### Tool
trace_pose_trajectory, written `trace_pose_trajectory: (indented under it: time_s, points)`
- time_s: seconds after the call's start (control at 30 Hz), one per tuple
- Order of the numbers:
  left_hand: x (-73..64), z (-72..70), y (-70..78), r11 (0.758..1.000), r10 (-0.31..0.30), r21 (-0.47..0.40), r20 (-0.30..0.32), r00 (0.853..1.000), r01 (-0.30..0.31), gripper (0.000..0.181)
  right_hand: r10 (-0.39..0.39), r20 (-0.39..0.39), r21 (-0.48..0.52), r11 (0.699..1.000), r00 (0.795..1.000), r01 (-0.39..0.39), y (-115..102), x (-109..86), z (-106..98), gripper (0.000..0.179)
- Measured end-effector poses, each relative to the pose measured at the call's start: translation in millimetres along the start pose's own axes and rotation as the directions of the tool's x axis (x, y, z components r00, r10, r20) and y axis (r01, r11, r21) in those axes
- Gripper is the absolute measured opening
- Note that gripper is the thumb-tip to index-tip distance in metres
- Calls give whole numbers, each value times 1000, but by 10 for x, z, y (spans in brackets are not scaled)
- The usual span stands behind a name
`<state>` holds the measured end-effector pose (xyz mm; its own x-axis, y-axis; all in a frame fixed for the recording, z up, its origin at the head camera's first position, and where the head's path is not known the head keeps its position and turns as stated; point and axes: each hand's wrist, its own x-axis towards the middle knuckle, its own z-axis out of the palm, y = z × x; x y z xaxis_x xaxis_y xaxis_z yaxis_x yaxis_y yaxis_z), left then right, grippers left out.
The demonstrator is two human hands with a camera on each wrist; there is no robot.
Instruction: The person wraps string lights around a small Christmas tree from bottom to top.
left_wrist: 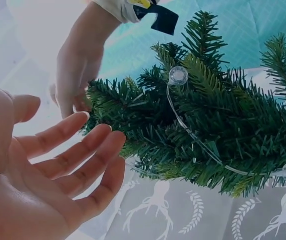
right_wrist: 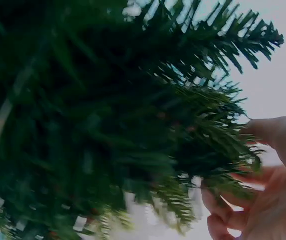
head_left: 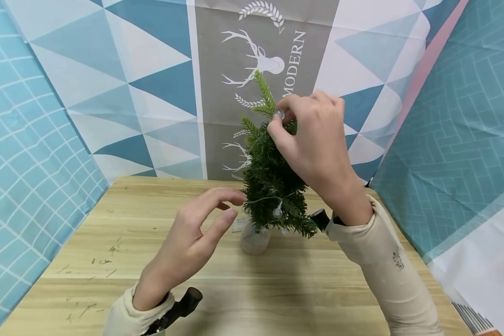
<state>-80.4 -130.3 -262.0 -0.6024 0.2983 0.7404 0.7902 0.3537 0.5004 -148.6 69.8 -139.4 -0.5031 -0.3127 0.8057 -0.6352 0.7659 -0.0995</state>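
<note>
A small artificial Christmas tree [head_left: 273,163] stands on the table in a pale, round base [head_left: 255,239]. Round its branches runs a thin clear wire with clear bulbs, a string lights strand [left_wrist: 183,125]; one bulb [head_left: 277,212] hangs low on the front. Near the treetop my right hand [head_left: 315,135] pinches another clear bulb [head_left: 279,114] between thumb and fingertips. My left hand [head_left: 197,233] is at the tree's left side, its fingers relaxed and slightly bent, the fingertips close to the wire. In the left wrist view that palm faces the branches with nothing held.
The wooden table [head_left: 143,252] carries scattered dark needle bits [head_left: 102,262] on its left side. A patterned cloth [head_left: 151,93] with deer prints hangs right behind the tree. Blue tiled-pattern sheets [head_left: 458,154] close off both sides.
</note>
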Motion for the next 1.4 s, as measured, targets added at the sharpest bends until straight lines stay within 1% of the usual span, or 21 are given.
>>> trace_pose_trajectory:
  time_s: [0.03, 0.1, 0.2, 0.33, 0.43, 0.5, 0.57, 0.63, 0.67, 0.73, 0.8, 0.83, 0.87, 0.93, 1.03, 1.1, 1.17, 1.27, 1.33, 1.4]
  points:
    - [4, 6, 0, 1000, 3, 0, 4, 1000, -3, 23, 41, 1, 31, 999, 999, -41, 19, 0, 6, 17]
    - [8, 18, 3, 1000, 2, -2, 10, 1000, -2, 22, 94, -9, 80, 992, 995, -93, 56, -6, 22, 16]
    - [10, 39, 14, 1000, 1, -3, 15, 1000, -1, 19, 133, -23, 120, 984, 991, -129, 104, -26, 38, 16]
    - [18, 67, 33, 1000, 6, -4, 14, 1000, -6, 19, 163, -16, 134, 978, 986, -160, 161, -67, -2, 12]
    - [30, 84, 44, 1000, 4, -7, 24, 1000, -4, 18, 173, 34, 134, 975, 984, -176, 213, -82, -91, 14]
    - [36, 90, 48, 1000, -1, -8, 32, 999, 1, 18, 178, 98, 140, 972, 979, -190, 253, -75, -159, 16]
    - [40, 94, 43, 1000, -4, -7, 39, 999, 5, 18, 199, 189, 171, 958, 962, -231, 297, -53, -221, 17]
    - [44, 96, 32, 1000, -3, -7, 41, 999, 4, 18, 226, 268, 198, 938, 937, -283, 337, -22, -259, 17]
    - [46, 97, 25, 1000, -1, -7, 41, 999, 2, 18, 245, 304, 208, 926, 921, -315, 352, -5, -270, 16]
    - [49, 98, 10, 1000, 6, -7, 37, 999, -6, 18, 273, 351, 228, 903, 896, -365, 376, 28, -267, 15]
    - [48, 99, -7, 1000, 12, -4, 34, 999, -12, 18, 287, 362, 238, 892, 887, -385, 384, 50, -247, 14]
    - [48, 98, -16, 1000, 14, -1, 33, 999, -14, 18, 287, 355, 249, 888, 890, -386, 386, 53, -232, 13]
    - [47, 97, -23, 1000, 16, 0, 32, 999, -16, 18, 282, 341, 262, 888, 897, -379, 385, 49, -215, 12]
    - [42, 95, -34, 1000, 12, 3, 30, 999, -12, 18, 262, 287, 294, 891, 921, -345, 384, 21, -189, 13]
    - [34, 91, -45, 1000, 6, 6, 19, 1000, -6, 19, 229, 165, 346, 897, 959, -274, 374, -53, -170, 17]
    - [22, 81, -59, 1000, 2, 11, 10, 1000, -2, 19, 212, 75, 368, 902, 974, -224, 369, -110, -172, 20]
    - [5, 67, -86, 1000, 0, 24, 0, 1000, -1, 20, 198, -9, 383, 906, 980, -180, 375, -172, -186, 21]
    - [-41, 45, -147, 998, -17, 58, 2, 1000, 17, 21, 172, -115, 362, 925, 978, -120, 425, -310, -212, 19]
    - [-89, 30, -201, 995, -37, 90, 11, 999, 36, 23, 153, -164, 341, 936, 975, -90, 489, -446, -226, 18]
    - [-151, 15, -274, 989, -59, 134, 25, 998, 55, 26, 141, -187, 311, 947, 972, -77, 577, -612, -232, 21]
